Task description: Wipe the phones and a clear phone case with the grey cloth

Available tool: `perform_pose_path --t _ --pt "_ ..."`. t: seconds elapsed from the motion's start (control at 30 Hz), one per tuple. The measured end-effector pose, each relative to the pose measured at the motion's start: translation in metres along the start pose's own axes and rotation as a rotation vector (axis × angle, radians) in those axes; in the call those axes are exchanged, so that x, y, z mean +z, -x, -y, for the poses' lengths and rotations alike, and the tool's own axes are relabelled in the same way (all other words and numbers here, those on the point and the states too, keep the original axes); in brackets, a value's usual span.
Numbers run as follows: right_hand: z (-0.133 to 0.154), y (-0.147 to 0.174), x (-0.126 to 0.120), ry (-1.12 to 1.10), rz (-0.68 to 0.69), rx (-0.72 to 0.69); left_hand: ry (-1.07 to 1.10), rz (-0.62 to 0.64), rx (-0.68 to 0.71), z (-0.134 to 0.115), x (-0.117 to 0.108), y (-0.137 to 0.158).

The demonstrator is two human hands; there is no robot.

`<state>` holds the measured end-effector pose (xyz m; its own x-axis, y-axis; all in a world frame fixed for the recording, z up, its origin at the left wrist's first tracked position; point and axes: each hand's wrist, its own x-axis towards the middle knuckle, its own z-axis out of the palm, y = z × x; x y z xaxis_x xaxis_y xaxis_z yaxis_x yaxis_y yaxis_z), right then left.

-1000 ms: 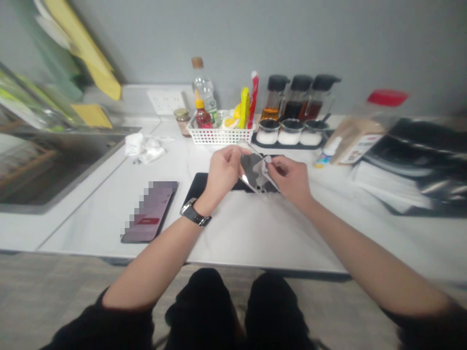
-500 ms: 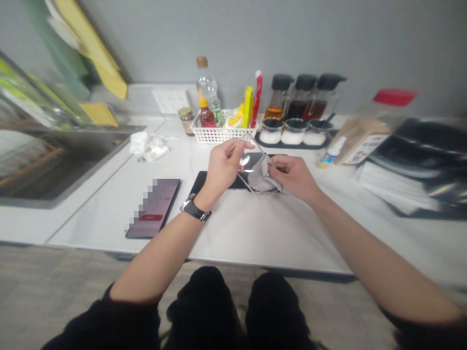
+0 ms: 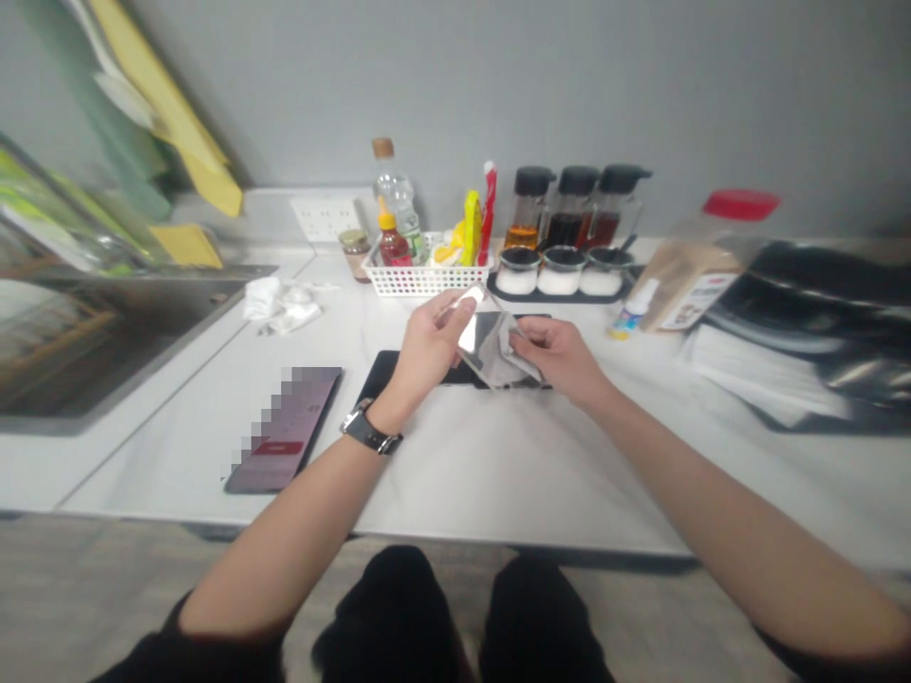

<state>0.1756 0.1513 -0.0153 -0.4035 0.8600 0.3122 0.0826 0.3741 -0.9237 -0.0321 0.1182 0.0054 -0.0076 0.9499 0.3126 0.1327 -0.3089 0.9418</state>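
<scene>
Left hand (image 3: pixel 431 343): grip pinching the clear case (image 3: pixel 487 329), held tilted above the counter (image 3: pixel 498 465). Right hand (image 3: pixel 562 353): grip pinching the grey cloth (image 3: pixel 510 357) against the case.

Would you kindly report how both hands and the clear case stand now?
Left hand gripping clear case. Right hand holding grey cloth at the case. Hands and case partly hide dark flat object on counter.
</scene>
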Motion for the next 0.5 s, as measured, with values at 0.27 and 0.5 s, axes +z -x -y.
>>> perform_pose_path --t 0.27,0.5 --pt "-0.003 0.003 0.010 0.055 -0.113 -0.035 0.530 0.240 0.057 -0.001 0.006 0.002" --pt "-0.006 0.013 0.030 -0.047 -0.306 -0.048 0.640 0.260 0.138 0.006 0.029 0.009"
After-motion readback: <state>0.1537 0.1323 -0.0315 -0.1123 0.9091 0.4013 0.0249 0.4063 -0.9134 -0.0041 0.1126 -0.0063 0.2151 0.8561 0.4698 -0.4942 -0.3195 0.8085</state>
